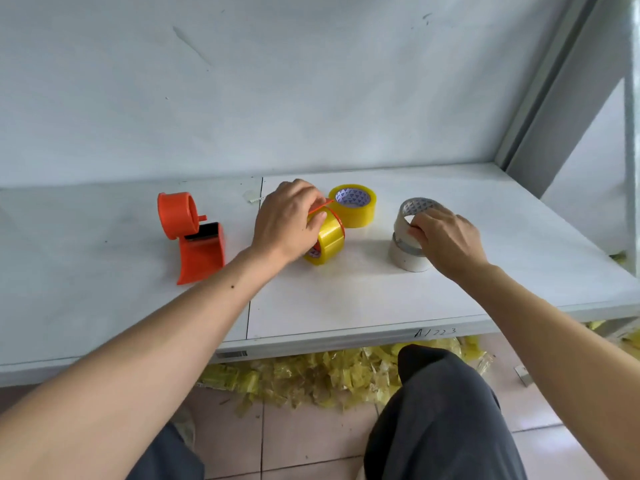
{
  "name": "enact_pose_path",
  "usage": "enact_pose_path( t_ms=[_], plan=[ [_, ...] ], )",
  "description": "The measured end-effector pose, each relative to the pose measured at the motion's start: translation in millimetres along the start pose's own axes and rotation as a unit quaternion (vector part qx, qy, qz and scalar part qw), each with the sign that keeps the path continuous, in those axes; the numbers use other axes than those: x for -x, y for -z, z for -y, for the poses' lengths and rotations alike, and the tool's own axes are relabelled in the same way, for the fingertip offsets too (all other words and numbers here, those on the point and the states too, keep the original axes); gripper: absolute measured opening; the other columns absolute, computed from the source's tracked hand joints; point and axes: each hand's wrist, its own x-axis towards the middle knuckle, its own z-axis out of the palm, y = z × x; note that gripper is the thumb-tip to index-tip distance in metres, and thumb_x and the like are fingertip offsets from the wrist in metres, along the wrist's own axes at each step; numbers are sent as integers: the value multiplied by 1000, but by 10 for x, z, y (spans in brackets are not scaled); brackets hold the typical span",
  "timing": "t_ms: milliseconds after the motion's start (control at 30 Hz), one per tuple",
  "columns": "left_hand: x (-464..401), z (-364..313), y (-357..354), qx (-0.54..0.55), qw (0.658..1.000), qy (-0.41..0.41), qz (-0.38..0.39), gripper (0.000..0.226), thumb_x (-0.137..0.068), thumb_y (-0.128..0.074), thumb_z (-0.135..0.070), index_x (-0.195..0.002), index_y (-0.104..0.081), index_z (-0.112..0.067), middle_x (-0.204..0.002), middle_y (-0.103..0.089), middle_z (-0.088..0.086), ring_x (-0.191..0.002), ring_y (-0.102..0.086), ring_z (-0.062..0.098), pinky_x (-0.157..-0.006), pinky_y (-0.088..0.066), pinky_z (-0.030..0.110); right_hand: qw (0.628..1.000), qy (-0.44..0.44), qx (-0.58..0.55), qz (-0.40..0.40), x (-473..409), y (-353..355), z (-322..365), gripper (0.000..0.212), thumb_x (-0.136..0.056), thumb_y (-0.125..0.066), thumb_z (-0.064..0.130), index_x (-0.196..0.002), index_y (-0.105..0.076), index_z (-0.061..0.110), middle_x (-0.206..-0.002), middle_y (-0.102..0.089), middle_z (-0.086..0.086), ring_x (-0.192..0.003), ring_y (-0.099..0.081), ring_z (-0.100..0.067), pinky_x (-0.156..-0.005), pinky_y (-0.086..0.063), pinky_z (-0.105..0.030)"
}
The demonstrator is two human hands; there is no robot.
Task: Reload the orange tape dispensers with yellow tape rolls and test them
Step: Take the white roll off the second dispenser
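Head view: left hand [285, 216] clamped on loaded orange dispenser [327, 233], mid-worktop [346, 299]; right hand [446, 237] pinching empty cores [407, 244] toward the right edge. Advice: steady the dispenser, set cores aside, draw tape squarely across the cutter.

You see a white shelf [363, 299] with "A1223" handwritten on its front edge and a barcode sticker [231, 355] beside the seam. Two empty grey cardboard cores [408, 252] sit stacked, the upper tilted. Yellow tape scraps [311, 375] litter the tiled floor [304, 441] below.
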Motion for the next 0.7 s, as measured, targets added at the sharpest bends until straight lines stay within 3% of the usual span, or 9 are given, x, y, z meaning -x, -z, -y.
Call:
enact_pose_path(
  t_ms=[167, 267, 333, 433, 500, 600, 700],
  plan=[
    [-247, -81, -116, -34, 998, -36, 46, 20, -82, -66, -25, -98, -69, -12, -104, -68, 5, -99, -60, 30, -81, -44, 35, 999, 22, 19, 41, -35, -45, -39, 27, -98, -54, 30, -96, -71, 9, -104, -70, -6, -106, -57, -29, -77, -34, -32],
    [-343, -60, -143, -43, 996, -42, 63, 23, -82, -67, -27, -100, -69, -13, -107, -67, 5, -102, -60, 29, -83, -44, 35, 1000, 17, -1, -23, -191, 32, 38, 36, -91, -60, 49, -88, -76, 16, -94, -72, -7, -97, -58, -30, -83, -36, -35],
    [-423, -15, -135, -51, 995, -44, 74, 25, -83, -65, -29, -103, -68, -14, -110, -67, 5, -106, -59, 28, -87, -44, 35, 998, -11, -50, -39, -430, 71, 188, 41, -89, -59, 54, -99, -75, 17, -99, -71, -5, -105, -57, -29, -90, -36, -37],
    [-569, 73, -87, -76, 991, -47, 96, 30, -85, -64, -34, -109, -66, -15, -117, -65, 5, -112, -57, 27, -91, -43, 37, 998, 16, -19, 62, -906, -94, 399, 34, -92, -59, 38, -119, -67, 20, -117, -66, -4, -117, -52, -27, -93, -37, -37],
    [-675, 160, -46, -96, 989, -46, 105, 32, -86, -63, -36, -111, -65, -16, -120, -64, 4, -114, -56, 26, -91, -42, 37, 986, 46, 42, 156, -1174, -262, 525, 35, -89, -61, 26, -123, -62, 20, -121, -64, -5, -119, -51, -28, -87, -38, -35],
    [-798, 329, 4, -121, 985, -34, 117, 33, -89, -59, -38, -115, -63, -18, -122, -62, 3, -117, -54, 24, -91, -41, 38, 957, 87, 131, 243, -1406, -503, 648, 28, -83, -67, 25, -109, -61, 16, -99, -59, -4, -107, -55, -27, -77, -34, -32],
    [-860, 476, 23, -128, 982, -12, 139, 35, -90, -56, -41, -118, -61, -20, -124, -60, 2, -119, -52, 23, -92, -41, 38, 945, 92, 138, 282, -1491, -619, 696, 31, -85, -68, 32, -112, -63, 18, -94, -53, -1, -107, -56, -25, -80, -35, -34]
  ],
)
